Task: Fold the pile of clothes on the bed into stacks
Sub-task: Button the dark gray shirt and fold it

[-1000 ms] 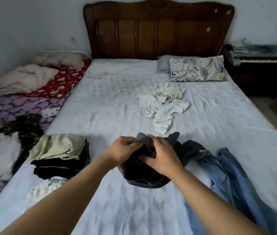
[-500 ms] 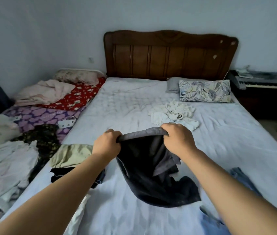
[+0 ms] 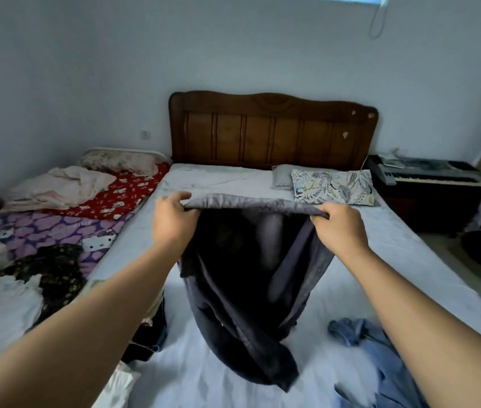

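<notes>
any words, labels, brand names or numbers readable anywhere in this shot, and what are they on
None can be read.
The dark garment held up by the left hand and right hand: no tag or print shows.
The keyboard beside the bed: any brand marking is too small and blurred to read.
The purple blanket: cartoon pictures only, no legible text.
The leaf-print pillow: pattern only.

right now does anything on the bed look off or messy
The blue garment lies crumpled near the right forearm, unfolded. The dark garment hangs twisted from both hands, left hand and right hand.
</notes>
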A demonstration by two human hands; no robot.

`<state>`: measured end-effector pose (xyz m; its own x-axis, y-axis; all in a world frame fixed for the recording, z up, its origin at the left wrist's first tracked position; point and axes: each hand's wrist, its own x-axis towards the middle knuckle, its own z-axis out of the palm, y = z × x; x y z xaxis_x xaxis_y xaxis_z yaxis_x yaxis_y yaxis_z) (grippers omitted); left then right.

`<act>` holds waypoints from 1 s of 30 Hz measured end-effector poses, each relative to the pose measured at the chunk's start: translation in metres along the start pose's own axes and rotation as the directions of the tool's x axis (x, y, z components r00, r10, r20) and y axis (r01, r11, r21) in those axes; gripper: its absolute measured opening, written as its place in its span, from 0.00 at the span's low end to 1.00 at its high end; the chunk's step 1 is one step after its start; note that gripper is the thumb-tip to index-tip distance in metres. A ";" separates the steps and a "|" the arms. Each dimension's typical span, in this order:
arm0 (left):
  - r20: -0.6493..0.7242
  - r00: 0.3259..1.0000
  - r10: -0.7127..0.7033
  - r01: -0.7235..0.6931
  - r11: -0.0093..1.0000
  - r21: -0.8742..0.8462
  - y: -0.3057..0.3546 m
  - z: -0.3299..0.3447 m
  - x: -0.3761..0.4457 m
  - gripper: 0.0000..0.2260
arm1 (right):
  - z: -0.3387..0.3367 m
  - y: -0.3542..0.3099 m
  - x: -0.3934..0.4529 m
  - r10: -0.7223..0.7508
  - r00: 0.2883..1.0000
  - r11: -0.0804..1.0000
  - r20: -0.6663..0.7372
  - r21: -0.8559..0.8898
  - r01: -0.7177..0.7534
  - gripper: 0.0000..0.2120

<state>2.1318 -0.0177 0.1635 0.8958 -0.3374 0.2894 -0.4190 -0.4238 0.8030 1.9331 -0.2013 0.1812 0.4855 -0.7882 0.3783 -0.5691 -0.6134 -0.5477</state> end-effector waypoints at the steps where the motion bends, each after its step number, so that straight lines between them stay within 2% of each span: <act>1: 0.014 0.999 -0.035 0.035 0.998 0.058 0.001 -0.003 0.000 0.13 | -0.002 -0.001 0.000 -0.004 1.000 0.999 -0.012 0.035 0.005 0.06; 3: 0.066 0.995 -0.080 0.074 0.993 0.086 0.001 -0.004 0.000 0.06 | -0.005 -0.003 -0.004 -0.014 1.000 0.994 0.004 0.104 0.014 0.08; 6: 0.162 0.980 -0.114 0.133 0.984 -0.115 -0.002 0.007 -0.003 0.17 | -0.004 -0.009 -0.014 -0.044 0.993 0.988 0.112 0.154 0.026 0.20; 8: 0.215 0.964 -0.155 0.201 0.957 -0.210 0.002 0.011 -0.009 0.16 | -0.002 -0.010 -0.020 -0.053 0.982 0.984 0.181 0.178 0.020 0.18; 10: 0.261 0.956 -0.134 0.189 0.962 -0.199 0.006 0.011 -0.012 0.13 | 0.000 -0.009 -0.024 -0.070 0.965 0.987 0.251 0.157 0.030 0.10; 11: 0.271 0.958 -0.090 0.133 0.980 -0.147 0.006 0.010 -0.010 0.12 | -0.001 -0.009 -0.025 -0.064 0.959 0.994 0.277 0.106 0.036 0.04; 14: 0.285 0.955 0.077 -0.096 0.994 0.051 0.005 0.003 -0.006 0.09 | -0.005 -0.008 -0.025 -0.012 0.969 0.996 0.247 -0.078 0.032 0.23; 17: 0.334 0.923 0.191 -0.294 0.911 0.290 0.003 -0.004 -0.007 0.04 | -0.015 -0.010 -0.024 -0.003 0.991 0.953 0.132 -0.301 0.043 0.24; 19: 0.328 0.925 0.195 -0.329 0.843 0.426 0.004 -0.008 -0.012 0.08 | -0.020 -0.015 -0.026 -0.018 0.994 0.929 0.108 -0.366 0.057 0.23; 22: 0.304 0.945 0.123 -0.285 0.764 0.579 0.014 -0.015 -0.014 0.09 | -0.024 -0.023 -0.025 0.030 0.997 0.935 0.076 -0.353 -0.001 0.19; 23: 0.313 0.945 0.093 -0.260 0.795 0.549 0.019 -0.016 -0.012 0.11 | -0.025 -0.025 -0.024 0.046 0.996 0.944 0.076 -0.329 -0.018 0.15; 24: 0.332 0.942 0.054 -0.204 0.876 0.438 0.025 -0.017 -0.009 0.15 | -0.024 -0.027 -0.022 0.064 0.995 0.966 0.081 -0.254 -0.042 0.11; 25: 0.361 0.933 0.001 -0.102 0.960 0.260 0.034 -0.018 -0.008 0.18 | -0.024 -0.029 -0.020 0.097 0.990 0.990 0.104 -0.108 -0.086 0.12; 26: 0.399 0.916 -0.050 0.029 0.998 0.058 0.042 -0.020 -0.008 0.20 | -0.024 -0.031 -0.019 0.142 0.979 0.983 0.148 0.096 -0.157 0.14; 28: 0.496 0.866 -0.067 0.196 0.957 -0.214 0.058 -0.027 -0.011 0.17 | -0.029 -0.034 -0.017 0.185 0.948 0.862 0.259 0.421 -0.283 0.13; 30: 0.557 0.830 0.005 0.239 0.900 -0.364 0.063 -0.032 -0.012 0.11 | -0.038 -0.039 -0.018 0.176 0.922 0.759 0.344 0.549 -0.349 0.07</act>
<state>2.0995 -0.0136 0.2277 0.6590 -0.7507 -0.0459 -0.1091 -0.1558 0.9817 1.9209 -0.1652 0.2243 0.5760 -0.8175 -0.0040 -0.2371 -0.1624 -0.9578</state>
